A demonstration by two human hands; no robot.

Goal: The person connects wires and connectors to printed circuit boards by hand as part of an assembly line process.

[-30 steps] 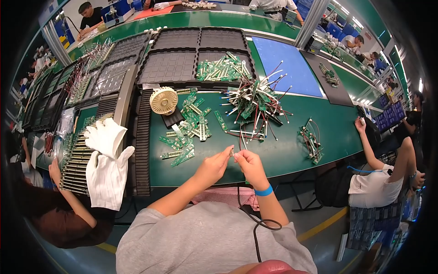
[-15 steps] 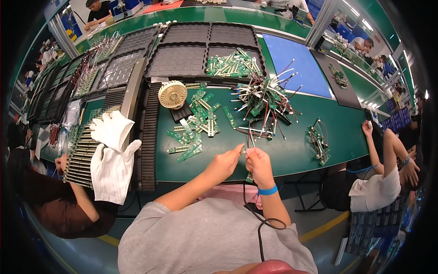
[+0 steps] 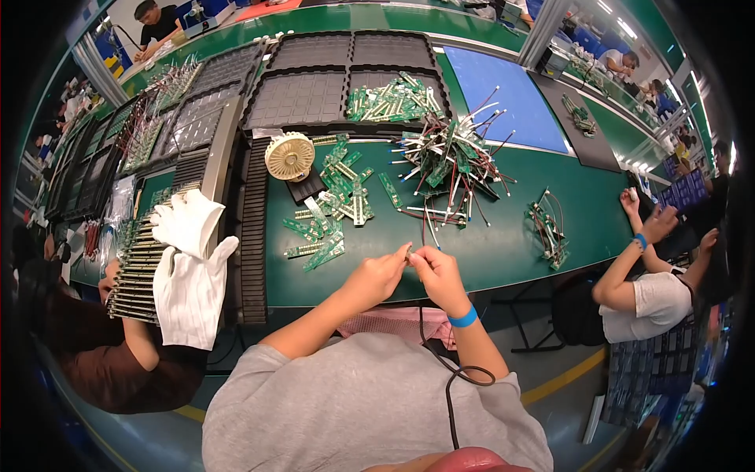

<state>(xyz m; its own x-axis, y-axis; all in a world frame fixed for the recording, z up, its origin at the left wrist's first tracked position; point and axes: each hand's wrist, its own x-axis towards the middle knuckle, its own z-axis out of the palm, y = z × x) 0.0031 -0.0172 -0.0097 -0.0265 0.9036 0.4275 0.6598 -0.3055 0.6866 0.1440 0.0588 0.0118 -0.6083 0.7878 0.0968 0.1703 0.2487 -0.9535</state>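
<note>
Close to the table's near edge, my left hand [image 3: 381, 277] and my right hand [image 3: 442, 278] meet at the fingertips, both closed. Between them shows the edge of a small piece [image 3: 409, 253], mostly covered by fingers; a circuit board hung below my right hand a moment ago. Red and white wires [image 3: 429, 226] lie just beyond my right fingers, leading up to a tangled heap of wired circuit boards [image 3: 456, 161]. Left of that heap lie loose green circuit boards [image 3: 340, 189]. A smaller bunch of wired boards [image 3: 546, 230] rests to the right.
A cream fan [image 3: 289, 156] stands beside a black ribbed rack [image 3: 255, 236]. White gloves [image 3: 191, 287] lie to the left. Black trays [image 3: 299, 94], one holding boards, and a blue mat [image 3: 503, 94] are behind. A black cord [image 3: 450, 393] hangs before me. Co-workers sit on both sides.
My hands have shifted slightly left and up in the picture, fingertips closer together. The circuit board below my right hand no longer shows. The co-worker at right has moved an arm.
</note>
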